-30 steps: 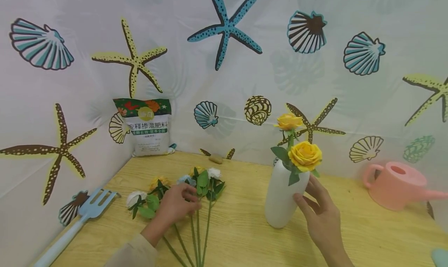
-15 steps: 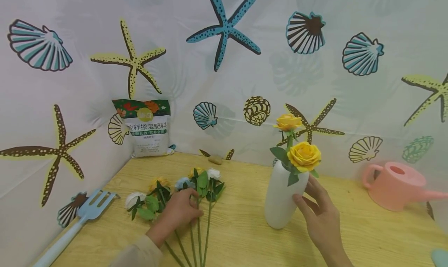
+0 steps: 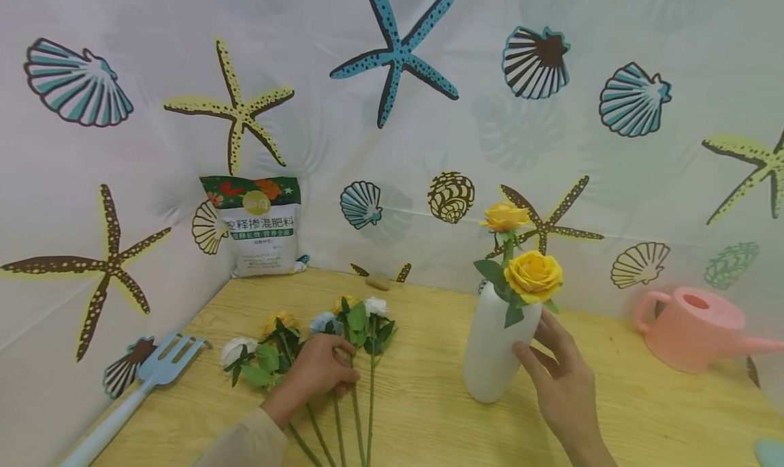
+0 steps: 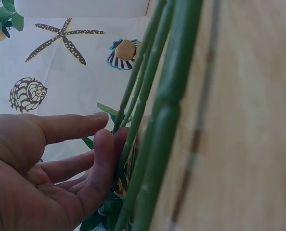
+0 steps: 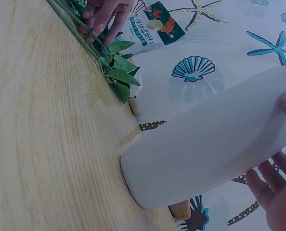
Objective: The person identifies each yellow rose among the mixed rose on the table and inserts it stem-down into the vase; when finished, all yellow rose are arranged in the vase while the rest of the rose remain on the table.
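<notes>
Our left hand point(image 3: 315, 372) lies palm-down, fingers loosely curled over the stems point(image 3: 354, 412) on the table point(image 3: 429, 412); a firm grip we cannot tell. Right hand point(image 3: 560, 378), fingers relaxed, touches the vase point(image 3: 493, 348) holding two roses point(image 3: 533, 275).

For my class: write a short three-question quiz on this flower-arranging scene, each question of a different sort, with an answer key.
1. True or false: the white vase holds two yellow roses.
2. Which hand touches the loose stems lying on the table? A) left hand B) right hand
3. Fill in: the watering can at the right is ____ in colour.

Key: 1 true. 2 A. 3 pink.
</notes>
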{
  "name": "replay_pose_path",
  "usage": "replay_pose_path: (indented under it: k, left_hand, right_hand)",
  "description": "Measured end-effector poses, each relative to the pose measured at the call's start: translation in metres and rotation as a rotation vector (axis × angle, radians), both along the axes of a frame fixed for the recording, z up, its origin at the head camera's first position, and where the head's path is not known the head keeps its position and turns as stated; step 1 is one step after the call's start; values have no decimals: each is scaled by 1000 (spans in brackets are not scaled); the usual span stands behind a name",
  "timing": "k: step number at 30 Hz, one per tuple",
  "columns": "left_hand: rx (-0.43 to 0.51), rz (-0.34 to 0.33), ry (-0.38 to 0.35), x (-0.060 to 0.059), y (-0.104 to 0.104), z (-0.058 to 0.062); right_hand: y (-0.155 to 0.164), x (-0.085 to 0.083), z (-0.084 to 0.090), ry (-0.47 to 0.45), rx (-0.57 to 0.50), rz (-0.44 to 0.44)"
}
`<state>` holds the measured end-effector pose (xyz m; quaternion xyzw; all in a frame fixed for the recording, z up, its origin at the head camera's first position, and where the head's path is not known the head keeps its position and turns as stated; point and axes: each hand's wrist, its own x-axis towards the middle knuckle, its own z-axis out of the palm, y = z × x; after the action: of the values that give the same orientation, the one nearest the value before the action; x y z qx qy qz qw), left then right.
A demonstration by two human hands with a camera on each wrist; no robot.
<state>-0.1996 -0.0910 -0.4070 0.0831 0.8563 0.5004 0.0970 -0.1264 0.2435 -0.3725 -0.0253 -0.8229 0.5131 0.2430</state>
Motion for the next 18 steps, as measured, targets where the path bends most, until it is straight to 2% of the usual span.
replay_pose_path:
  k: [6, 9, 13, 18]
  left_hand:
    - [79, 28, -41, -1, 1, -1]
    - [54, 44, -50, -1, 3, -1]
    - [6, 13, -52, 0, 6, 2]
    - [-4, -15, -67, 0, 10, 5]
  right_hand:
    - [0, 0, 0, -15, 3, -1]
    - [0, 0, 0, -7, 5, 4]
    - [1, 0, -1, -8, 3, 1]
    - [0, 1, -1, -22, -2, -1]
